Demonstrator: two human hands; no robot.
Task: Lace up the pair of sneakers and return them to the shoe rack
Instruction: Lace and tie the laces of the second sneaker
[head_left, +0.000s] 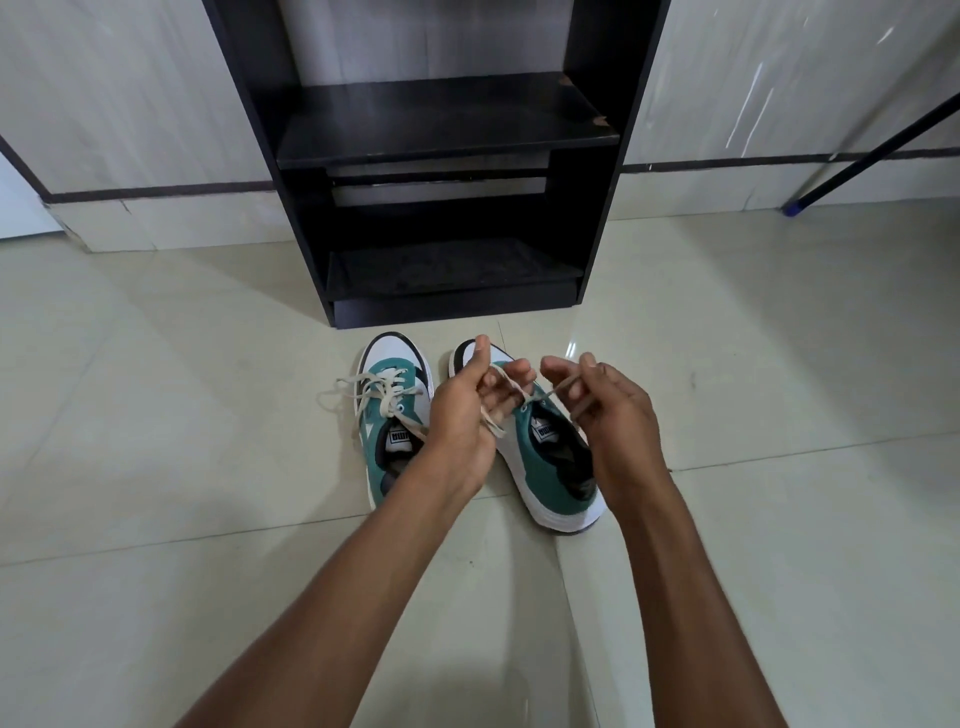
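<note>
Lace ends (506, 397) pinched above right sneaker (545, 457).
Left hand (467, 410) and right hand (605, 410) each grip one beige end; green-white left sneaker (392, 410) lies beside, laced.

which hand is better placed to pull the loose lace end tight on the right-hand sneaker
Right, probably. The right hand already pinches the free end of the beige lace above the green-and-white suede sneaker, with room to pull outward. The left hand grips the other strand, anchoring it.

Soft light, floor (779, 519) glare, edges warped.
</note>
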